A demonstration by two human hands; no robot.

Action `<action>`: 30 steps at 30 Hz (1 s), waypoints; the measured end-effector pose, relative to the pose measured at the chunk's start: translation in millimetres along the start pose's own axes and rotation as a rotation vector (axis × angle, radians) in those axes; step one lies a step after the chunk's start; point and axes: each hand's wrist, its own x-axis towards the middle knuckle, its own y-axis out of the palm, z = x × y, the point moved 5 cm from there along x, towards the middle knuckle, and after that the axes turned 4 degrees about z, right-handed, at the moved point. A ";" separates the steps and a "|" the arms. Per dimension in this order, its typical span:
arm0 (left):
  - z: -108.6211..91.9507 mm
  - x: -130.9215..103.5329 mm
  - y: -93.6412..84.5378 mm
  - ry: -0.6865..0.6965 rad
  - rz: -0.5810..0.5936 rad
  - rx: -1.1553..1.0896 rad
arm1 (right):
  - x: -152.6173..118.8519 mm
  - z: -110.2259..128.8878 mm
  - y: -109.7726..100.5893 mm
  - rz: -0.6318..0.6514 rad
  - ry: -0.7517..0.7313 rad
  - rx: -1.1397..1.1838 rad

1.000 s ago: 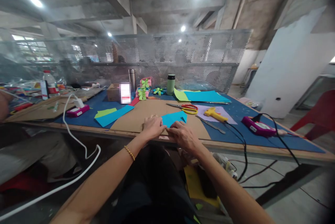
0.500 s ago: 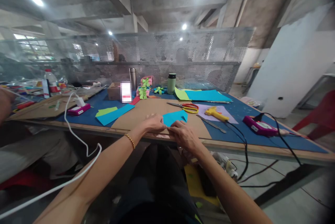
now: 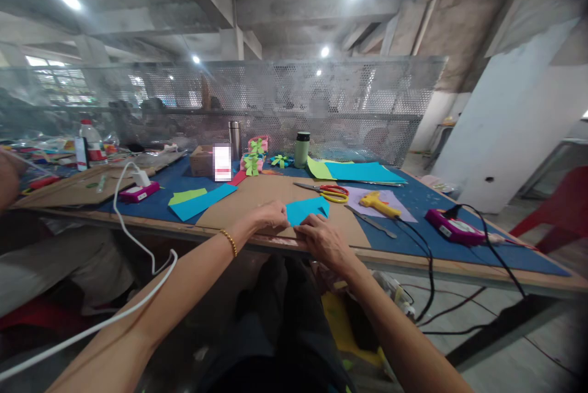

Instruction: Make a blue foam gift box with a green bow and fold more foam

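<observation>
A small piece of bright blue paper [image 3: 303, 209] lies on the brown cardboard [image 3: 257, 194] at the table's near edge, its far right corner folded. At the paper's left edge my left hand [image 3: 270, 215] is closed, fingers curled in a pinch on it. My right hand [image 3: 325, 239] bends over the near right edge, with thumb and fingers closed together on the paper. The fingertips partly hide what they grip. Beyond the right hand lie scissors [image 3: 335, 194] with red and yellow handles and a metal blade-like tool [image 3: 374, 221].
A yellow glue gun [image 3: 379, 203] rests on lilac paper [image 3: 407, 209], its black cord trailing off the edge. Purple power strips [image 3: 454, 226] sit on both sides. Blue sheets [image 3: 365, 171], a green bottle [image 3: 302, 151] and paper-decorated pieces [image 3: 252, 163] stand behind. A white cable [image 3: 154, 261] crosses my left arm.
My left hand's fingers have curled in more tightly at the paper's left edge. The right hand stays nearly in place, and the view has shifted slightly.
</observation>
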 end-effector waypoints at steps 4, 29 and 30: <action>2.2 0.0 -3.6 0.022 0.018 -0.043 | -0.3 -0.5 0.3 -0.019 -0.013 0.006; 10.3 17.6 -0.9 0.077 0.038 -0.008 | -1.4 -3.8 1.3 -0.066 -0.031 0.046; 10.2 17.9 -2.0 0.078 0.043 -0.010 | -1.4 -3.9 1.5 -0.067 -0.030 0.049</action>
